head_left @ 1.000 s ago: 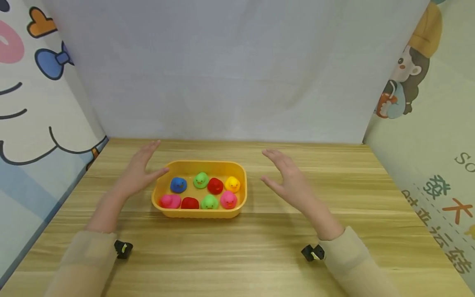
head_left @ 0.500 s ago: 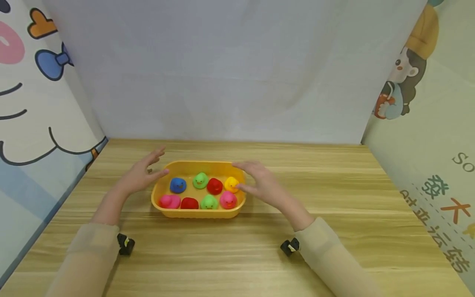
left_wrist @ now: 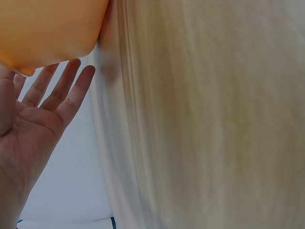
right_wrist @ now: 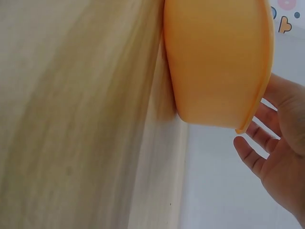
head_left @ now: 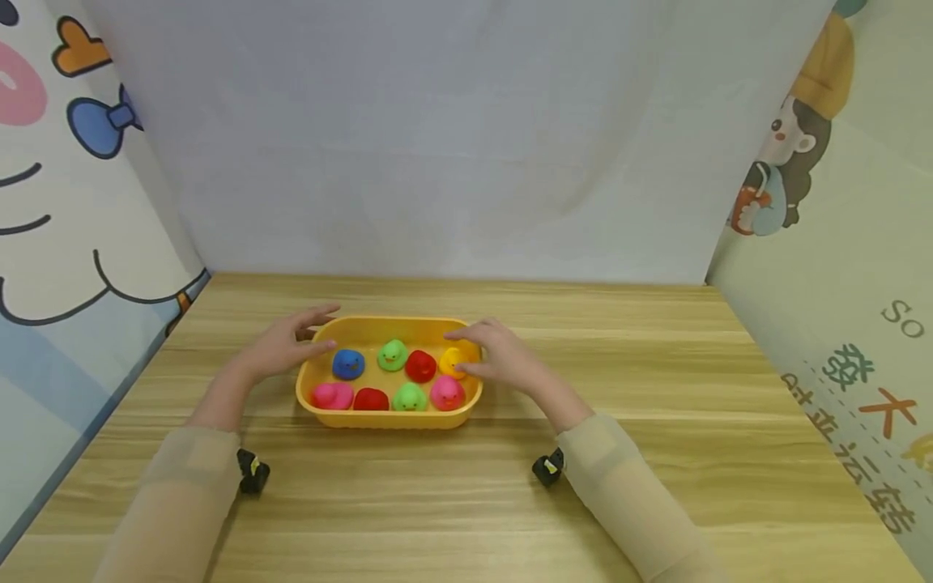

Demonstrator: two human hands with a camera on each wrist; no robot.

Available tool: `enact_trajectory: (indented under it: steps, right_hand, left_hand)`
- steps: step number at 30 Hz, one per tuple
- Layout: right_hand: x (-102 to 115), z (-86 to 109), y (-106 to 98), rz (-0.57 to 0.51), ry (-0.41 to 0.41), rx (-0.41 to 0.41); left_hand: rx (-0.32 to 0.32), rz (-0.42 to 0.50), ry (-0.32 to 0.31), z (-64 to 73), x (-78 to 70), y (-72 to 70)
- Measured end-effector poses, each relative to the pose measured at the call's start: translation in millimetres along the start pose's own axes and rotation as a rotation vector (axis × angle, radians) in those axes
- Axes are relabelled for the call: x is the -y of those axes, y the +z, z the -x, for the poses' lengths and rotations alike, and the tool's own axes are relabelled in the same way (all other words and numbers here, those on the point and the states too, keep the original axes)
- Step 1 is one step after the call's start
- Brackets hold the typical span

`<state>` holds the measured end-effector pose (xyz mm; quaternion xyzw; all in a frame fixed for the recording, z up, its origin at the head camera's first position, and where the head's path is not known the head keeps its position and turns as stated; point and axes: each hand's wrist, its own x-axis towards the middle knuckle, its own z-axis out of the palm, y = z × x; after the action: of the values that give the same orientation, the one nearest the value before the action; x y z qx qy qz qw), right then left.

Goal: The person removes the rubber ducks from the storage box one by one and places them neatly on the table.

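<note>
ducks (head_left: 410, 397) dot the tub (head_left: 386, 419) between left fingers (head_left: 318, 312) and right fingers (head_left: 467, 333), cloth (head_left: 452, 138) behind

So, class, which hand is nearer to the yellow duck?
The right hand. It is at the same end of the tray as the yellow duck, overlapping it in the head view. The left hand is at the opposite end, near the blue duck.

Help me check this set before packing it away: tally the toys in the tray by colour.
Blue toy: 1
Green toys: 2
Red toys: 2
Yellow toy: 1
Pink toys: 2
Total: 8
</note>
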<state>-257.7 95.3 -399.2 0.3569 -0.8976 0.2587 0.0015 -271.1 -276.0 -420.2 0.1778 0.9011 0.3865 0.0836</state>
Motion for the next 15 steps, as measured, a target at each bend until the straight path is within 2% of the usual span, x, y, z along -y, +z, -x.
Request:
enact_trajectory:
  steps: [4, 10, 15]
  right_hand:
    - [-1.3, -4.8, -0.2, 0.015, 0.018, 0.047]
    - [-0.3, -9.7, -3.1, 0.055, 0.039, 0.102]
    - [2.4, -14.2, -3.7, 0.133, 0.047, 0.151]
  left_hand:
    - [0.001, -0.007, -0.001, -0.8, -3.1, 1.1]
    - [0.001, -0.025, 0.041, -2.6, -5.8, 1.7]
    - [0.004, -0.043, 0.052, -3.8, -7.1, 2.3]
